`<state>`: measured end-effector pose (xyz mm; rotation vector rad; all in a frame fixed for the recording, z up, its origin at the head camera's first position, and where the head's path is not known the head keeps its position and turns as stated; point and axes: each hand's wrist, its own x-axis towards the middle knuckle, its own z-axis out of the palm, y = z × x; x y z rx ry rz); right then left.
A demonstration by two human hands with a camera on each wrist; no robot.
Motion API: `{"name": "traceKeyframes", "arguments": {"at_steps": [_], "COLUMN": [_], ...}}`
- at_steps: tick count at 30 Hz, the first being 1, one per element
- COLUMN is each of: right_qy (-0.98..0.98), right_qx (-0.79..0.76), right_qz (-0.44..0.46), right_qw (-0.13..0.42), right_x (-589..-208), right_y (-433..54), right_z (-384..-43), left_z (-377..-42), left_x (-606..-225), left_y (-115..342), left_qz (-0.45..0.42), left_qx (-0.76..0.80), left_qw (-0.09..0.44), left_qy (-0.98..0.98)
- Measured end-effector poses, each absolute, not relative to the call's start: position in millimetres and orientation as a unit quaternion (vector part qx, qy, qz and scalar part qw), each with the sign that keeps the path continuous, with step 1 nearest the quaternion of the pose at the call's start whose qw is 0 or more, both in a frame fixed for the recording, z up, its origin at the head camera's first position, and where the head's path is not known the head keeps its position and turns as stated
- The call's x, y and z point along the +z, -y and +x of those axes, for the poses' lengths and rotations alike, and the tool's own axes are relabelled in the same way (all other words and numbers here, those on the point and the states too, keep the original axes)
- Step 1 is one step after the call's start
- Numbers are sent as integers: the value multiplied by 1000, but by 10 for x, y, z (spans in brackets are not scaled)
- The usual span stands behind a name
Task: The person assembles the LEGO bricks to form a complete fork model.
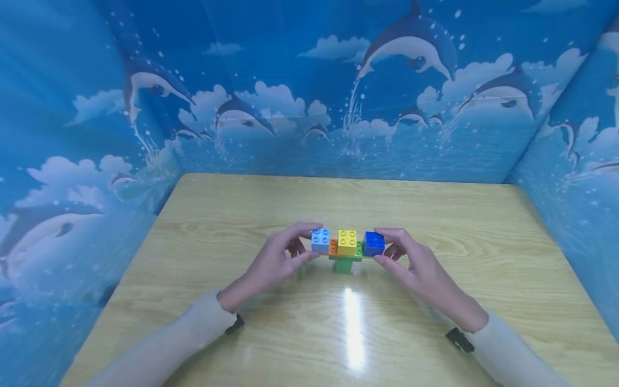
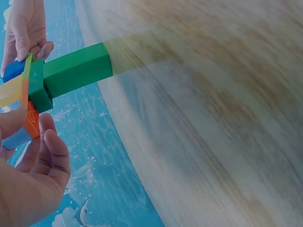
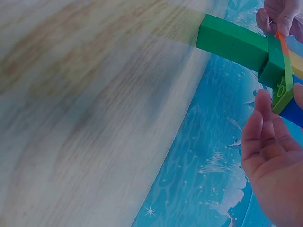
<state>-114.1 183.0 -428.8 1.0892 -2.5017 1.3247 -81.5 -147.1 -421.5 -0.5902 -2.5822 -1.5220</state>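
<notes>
A T-shaped toy-brick build stands upright on the table. Its stem is a column of green bricks (image 2: 78,68) under a wider green brick (image 3: 271,64). Across the top run an orange brick (image 2: 32,122) on the left and a lime green brick (image 3: 282,94) on the right. Above these sit a light blue brick (image 1: 320,241), a yellow brick (image 1: 346,243) in the middle and a dark blue brick (image 1: 374,244). My left hand (image 1: 279,255) pinches the light blue brick between thumb and fingers. At the opposite end, my right hand (image 1: 423,266) pinches the dark blue brick.
The wood-grain table (image 1: 232,215) extends around the build on every side. Blue dolphin-print cloth (image 1: 290,145) hangs behind it and along both sides. A streak of light reflects off the tabletop in front of the build.
</notes>
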Motion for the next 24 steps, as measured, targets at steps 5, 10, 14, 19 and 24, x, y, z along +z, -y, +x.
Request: {"name": "traceKeyframes", "arguments": {"at_steps": [5, 10, 14, 19, 24], "right_qy": [829, 835, 838, 834, 829], "right_qx": [429, 411, 399, 398, 398], "right_qz": [356, 363, 369, 378, 388], "right_qw": [48, 46, 46, 49, 58], "right_x": [-4295, -4297, -4279, -4281, -4300], "right_y": [-1828, -1842, -1835, -1815, -1803], "right_z": [-1147, -1143, -1151, -1165, -1188], "left_z": [-828, -830, -827, -833, -860], "left_x": [-4247, -4262, -4274, -4307, -4321], "left_y": [1475, 1477, 1485, 1485, 1480], "left_qz": [-197, -216, -255, -324, -353], "left_qx": [-493, -493, -471, -354, -273], "left_qw": [46, 44, 68, 166, 244], "left_qy": [846, 842, 842, 861, 861]}}
